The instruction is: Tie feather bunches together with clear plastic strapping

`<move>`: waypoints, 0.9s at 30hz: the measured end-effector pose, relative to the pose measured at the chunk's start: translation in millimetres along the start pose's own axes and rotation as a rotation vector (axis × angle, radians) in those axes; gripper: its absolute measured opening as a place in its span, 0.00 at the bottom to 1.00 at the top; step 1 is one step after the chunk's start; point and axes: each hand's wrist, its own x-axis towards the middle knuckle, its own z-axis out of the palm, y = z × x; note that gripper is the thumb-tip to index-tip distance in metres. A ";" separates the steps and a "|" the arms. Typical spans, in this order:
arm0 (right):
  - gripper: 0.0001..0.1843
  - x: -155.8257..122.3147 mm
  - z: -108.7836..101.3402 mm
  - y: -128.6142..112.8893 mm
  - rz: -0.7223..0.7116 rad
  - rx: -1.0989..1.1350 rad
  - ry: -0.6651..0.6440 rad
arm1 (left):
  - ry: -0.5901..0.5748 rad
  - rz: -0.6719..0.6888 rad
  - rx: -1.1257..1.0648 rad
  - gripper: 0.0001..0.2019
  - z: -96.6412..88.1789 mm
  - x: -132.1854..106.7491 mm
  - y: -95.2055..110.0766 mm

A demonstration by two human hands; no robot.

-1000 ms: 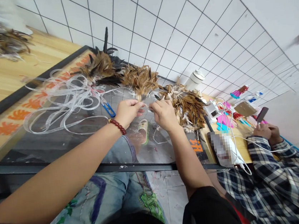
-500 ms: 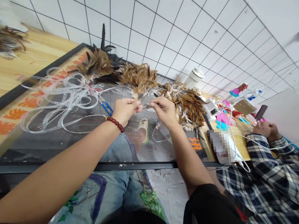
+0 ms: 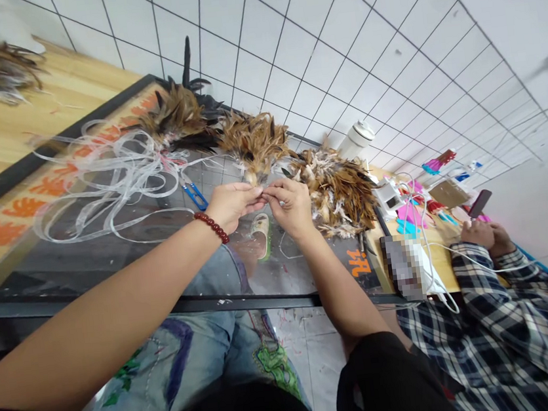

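Observation:
My left hand (image 3: 237, 204), with a red bead bracelet (image 3: 211, 228) at the wrist, is closed in a pinch. Its fingertips meet those of my right hand (image 3: 292, 205), also pinched; what lies between them is too small to make out. From a loose pile of sheer white ribbon (image 3: 117, 177), one strand runs up to my left wrist and disappears behind it. Just beyond my fingers lies a bunch of brown feathers (image 3: 254, 140). A larger feather heap (image 3: 341, 188) is right of my right hand. Blue thread snips (image 3: 194, 193) lie beside my left hand.
Black edging frames the glass tabletop (image 3: 161, 258). Dark-tipped feathers (image 3: 179, 114) lie at the back, near the tiled wall (image 3: 276, 47). A white bottle (image 3: 356, 138) stands behind the heap. At right are white cables (image 3: 426, 241) and another person's plaid sleeves (image 3: 491, 286).
My right hand has moved left, closing the small gap, and its fingertips now touch my left hand's. The small wisp seen between them before is now covered by the fingers.

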 end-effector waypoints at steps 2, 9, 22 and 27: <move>0.10 0.0 2.0 -2.3 0.020 0.058 0.023 | 0.038 0.037 0.012 0.06 1.2 0.7 -1.1; 0.14 2.5 5.2 4.8 0.224 0.399 -0.002 | 0.022 0.058 0.056 0.05 1.9 -0.2 2.0; 0.10 5.3 -15.3 14.8 -0.136 0.223 -0.107 | -0.197 -0.244 0.258 0.05 -4.0 -0.2 10.5; 0.12 6.4 -16.4 18.7 0.136 0.486 0.149 | -0.239 -0.215 0.235 0.09 -4.8 2.3 8.9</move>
